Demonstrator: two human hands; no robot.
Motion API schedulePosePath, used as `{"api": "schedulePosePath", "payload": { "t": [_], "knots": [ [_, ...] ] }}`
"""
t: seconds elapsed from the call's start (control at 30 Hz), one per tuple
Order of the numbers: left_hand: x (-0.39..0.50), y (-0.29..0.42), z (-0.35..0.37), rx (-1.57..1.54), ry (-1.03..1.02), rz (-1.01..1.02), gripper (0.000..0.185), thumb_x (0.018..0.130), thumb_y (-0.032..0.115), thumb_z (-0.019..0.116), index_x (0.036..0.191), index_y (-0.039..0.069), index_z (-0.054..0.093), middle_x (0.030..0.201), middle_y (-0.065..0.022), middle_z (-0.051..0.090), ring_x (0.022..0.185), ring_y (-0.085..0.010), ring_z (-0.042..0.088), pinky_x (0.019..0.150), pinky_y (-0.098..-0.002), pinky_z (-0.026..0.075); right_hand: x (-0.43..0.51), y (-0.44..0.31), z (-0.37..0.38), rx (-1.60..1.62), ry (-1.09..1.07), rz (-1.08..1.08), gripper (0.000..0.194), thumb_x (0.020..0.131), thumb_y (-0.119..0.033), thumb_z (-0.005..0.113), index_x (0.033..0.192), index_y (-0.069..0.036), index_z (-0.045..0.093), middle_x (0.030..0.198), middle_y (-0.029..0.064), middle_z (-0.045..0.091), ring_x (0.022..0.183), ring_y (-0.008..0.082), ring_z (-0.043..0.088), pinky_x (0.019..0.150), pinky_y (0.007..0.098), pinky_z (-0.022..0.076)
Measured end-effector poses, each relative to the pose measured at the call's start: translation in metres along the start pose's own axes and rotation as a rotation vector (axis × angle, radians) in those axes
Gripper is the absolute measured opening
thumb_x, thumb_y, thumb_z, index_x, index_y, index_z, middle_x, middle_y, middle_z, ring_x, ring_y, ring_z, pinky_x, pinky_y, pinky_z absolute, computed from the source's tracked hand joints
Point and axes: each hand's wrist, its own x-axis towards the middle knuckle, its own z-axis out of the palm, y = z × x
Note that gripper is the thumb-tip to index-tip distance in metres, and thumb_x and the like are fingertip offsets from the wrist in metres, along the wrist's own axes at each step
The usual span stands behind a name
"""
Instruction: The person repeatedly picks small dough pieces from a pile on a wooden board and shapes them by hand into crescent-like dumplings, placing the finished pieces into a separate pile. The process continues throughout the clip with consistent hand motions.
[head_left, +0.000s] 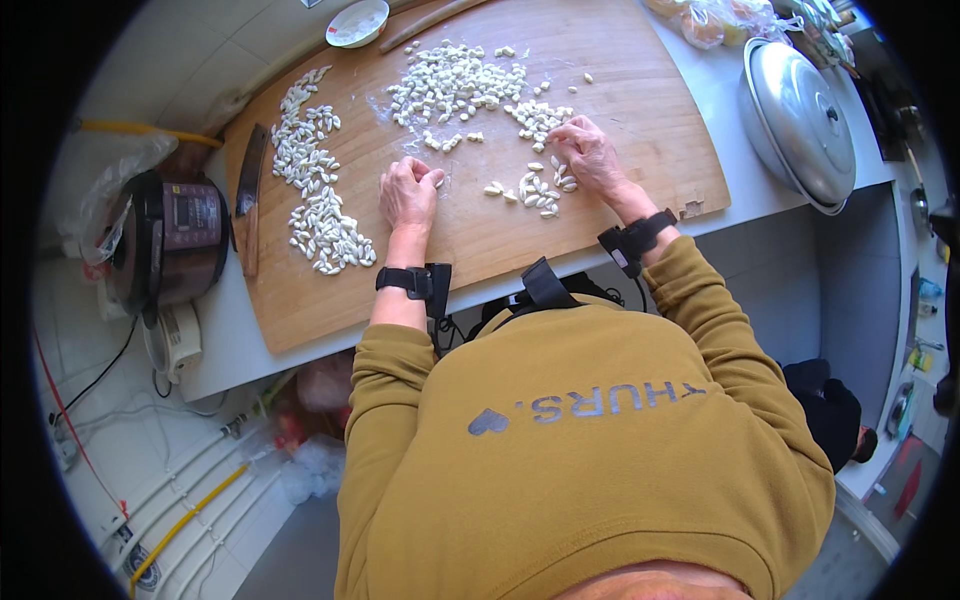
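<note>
My left hand rests on a floured wooden board, fingers curled and thumb pressing a small dough piece that is mostly covered. At the edge of a small heap of cut dough pieces, my right hand has its fingertips bent down; whether they pinch one is hidden. Just below that hand lie several shaped, pointed dough pieces. A larger heap of cut dough nuggets spreads over the far middle of the board. Along the left side runs a long band of shaped dough pieces.
A cleaver lies at the board's left edge beside an electric cooker. Behind are a bowl of flour and a rolling pin. To the right stands a lidded metal pot, near plastic bags.
</note>
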Motion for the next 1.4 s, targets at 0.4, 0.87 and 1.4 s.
{"api": "schedulePosePath", "payload": {
  "t": [0.4,0.87,1.4],
  "knots": [
    [-0.008,0.047,0.028,-0.345,-0.194,0.284,0.010,0.086,0.009,0.057,0.086,0.005,0.067,0.075,-0.0126,0.067,0.073,-0.0238,0.066,0.065,-0.0372,0.050,-0.002,-0.004,-0.004,-0.036,-0.058,0.116,0.011,0.073,-0.013,0.070,0.078,-0.005,0.064,0.079,0.0107,0.060,0.075,0.0256,0.060,0.069,0.0368,0.0487],
    [0.007,0.099,0.055,-0.295,-0.259,0.385,0.016,0.076,0.017,0.069,0.082,0.002,0.065,0.080,-0.0123,0.064,0.073,-0.0248,0.064,0.067,-0.0357,0.050,0.011,0.013,-0.007,-0.378,0.175,0.181,0.014,0.071,-0.017,0.071,0.073,-0.010,0.060,0.080,0.0055,0.059,0.086,0.0228,0.058,0.081,0.0405,0.0350],
    [0.001,0.106,0.044,-0.666,-0.223,0.367,0.007,0.080,0.004,0.065,0.087,0.001,0.066,0.074,-0.0084,0.065,0.066,-0.0143,0.063,0.062,-0.0271,0.051,-0.006,-0.025,-0.018,0.483,0.073,0.308,0.007,0.082,-0.006,0.065,0.087,-0.002,0.064,0.070,0.0035,0.062,0.062,0.0094,0.058,0.056,0.0259,0.0485]
  ]
}}
